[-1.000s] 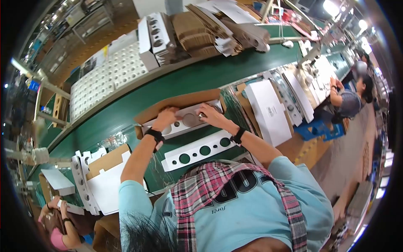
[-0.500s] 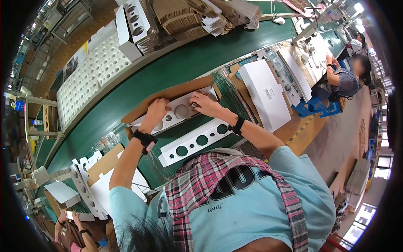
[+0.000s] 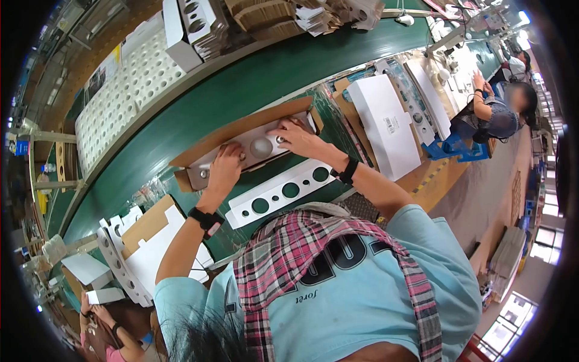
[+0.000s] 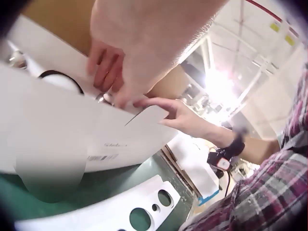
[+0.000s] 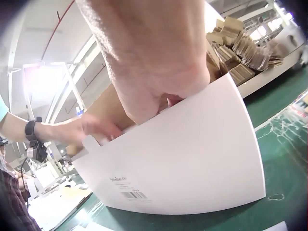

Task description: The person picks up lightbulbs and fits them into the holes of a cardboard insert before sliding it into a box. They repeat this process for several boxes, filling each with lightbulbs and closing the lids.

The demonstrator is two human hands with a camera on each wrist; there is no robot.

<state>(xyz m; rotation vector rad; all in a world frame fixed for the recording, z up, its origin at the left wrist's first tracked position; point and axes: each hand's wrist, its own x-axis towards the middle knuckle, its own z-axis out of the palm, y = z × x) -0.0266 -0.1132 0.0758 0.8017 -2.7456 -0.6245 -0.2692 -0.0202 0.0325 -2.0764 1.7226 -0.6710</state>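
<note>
In the head view, a long open box [image 3: 199, 152], brown inside, holds a round white object [image 3: 260, 148] and a small metallic piece [image 3: 204, 174]. The left hand [image 3: 227, 171] reaches over its near wall with bent fingers; in the left wrist view that hand [image 4: 137, 48] has fingertips beside a shiny metal part [image 4: 105, 98]. The right hand [image 3: 297, 139] reaches into the box's right part; in the right wrist view, the box's white wall [image 5: 183, 154] hides the fingertips of that hand [image 5: 149, 62]. Whether either hand grips anything cannot be made out.
A white strip with round holes [image 3: 274, 196] lies between box and body. White boxes [image 3: 386, 130] stand right, more cardboard [image 3: 151, 232] left. Beyond the green surface [image 3: 241, 84] are a perforated white tray [image 3: 129, 99] and stacked cardboard [image 3: 262, 17]. Other people sit on both sides.
The left hand has shifted from over the middle of the box to its near wall. More of the box's inside shows at the left, with the metallic piece uncovered. The right hand stays near the right end.
</note>
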